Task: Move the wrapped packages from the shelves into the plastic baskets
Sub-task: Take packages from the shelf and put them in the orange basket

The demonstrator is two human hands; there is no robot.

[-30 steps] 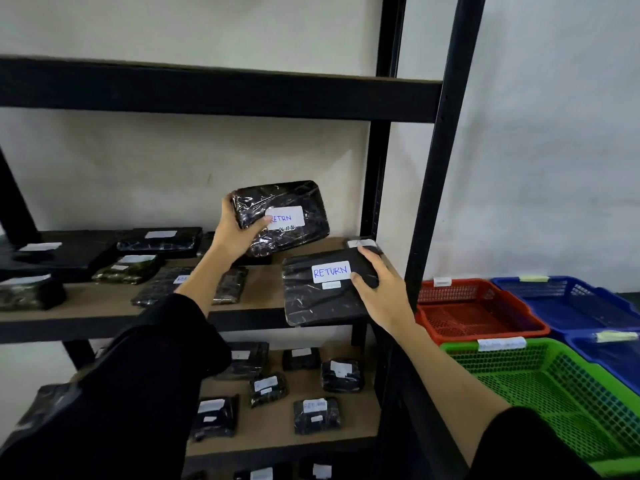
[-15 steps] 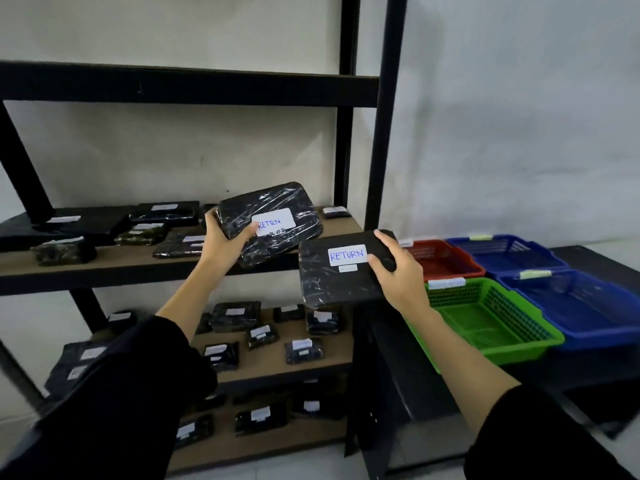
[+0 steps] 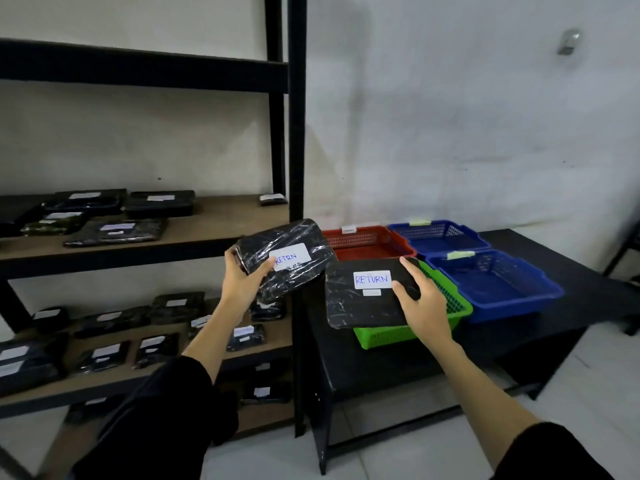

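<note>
Gripping one slick wrapped package [image 3: 287, 259] in each of the hands [image 3: 242, 282] [image 3: 424, 306], the person risks dropping either, probably short of the baskets [image 3: 460, 308].

Packages [image 3: 285, 259] wrapped in glossy, crinkled black film with matt paper labels; shelf boards [image 3: 221, 221] wood-look; baskets [image 3: 498, 285] perforated plastic.

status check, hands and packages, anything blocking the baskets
Left hand grips shiny package. Right hand holds flat package above green basket. Nothing blocking.
</note>
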